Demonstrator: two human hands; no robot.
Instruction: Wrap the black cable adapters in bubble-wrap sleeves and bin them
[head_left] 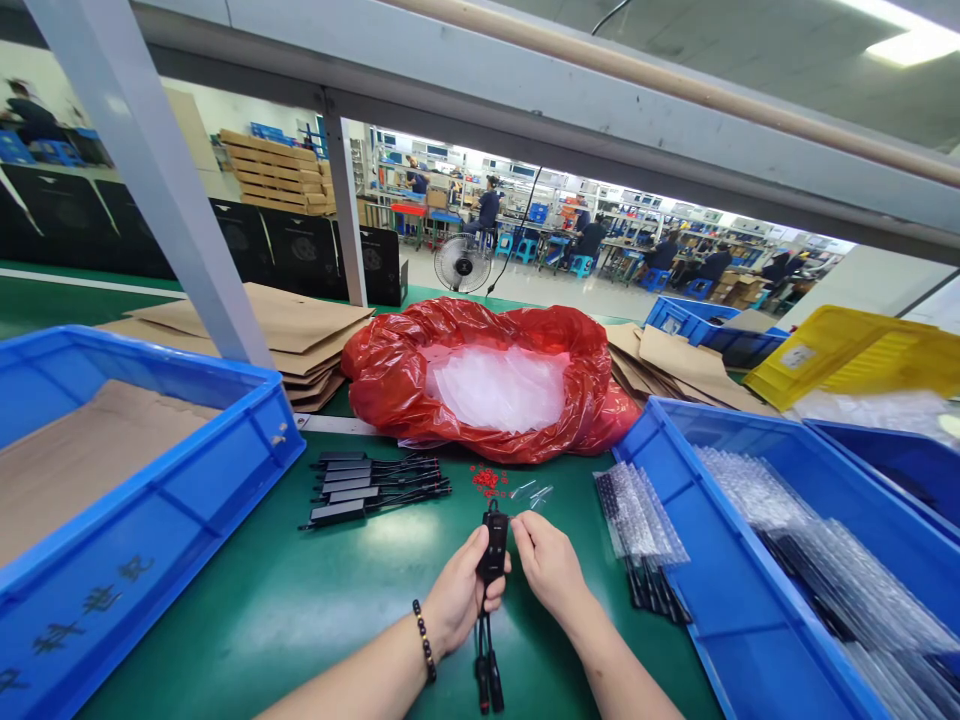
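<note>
My left hand [463,590] is wrapped round a small black electronic box with cable leads [493,548]. A short loop sticks up at its top, and two leads with connectors [487,680] hang below my fingers. Close to the box's upper right edge, my right hand [551,562] is closed in a pinch; what its fingertips hold, if anything, is too small to tell. Beyond the hands lie a scatter of small red rings [489,480] and a few clear plastic tubes [534,494]. Several similar black boxes with leads [375,487] rest in a row to the left.
A red plastic bag [390,375] of clear bags stands at the back. Blue bins flank me: the left bin [187,530] holds brown cardboard, the right bin [720,560] bubble-wrapped units. More bubble-wrapped units [637,520] lie beside it. A metal post [161,180] rises at left.
</note>
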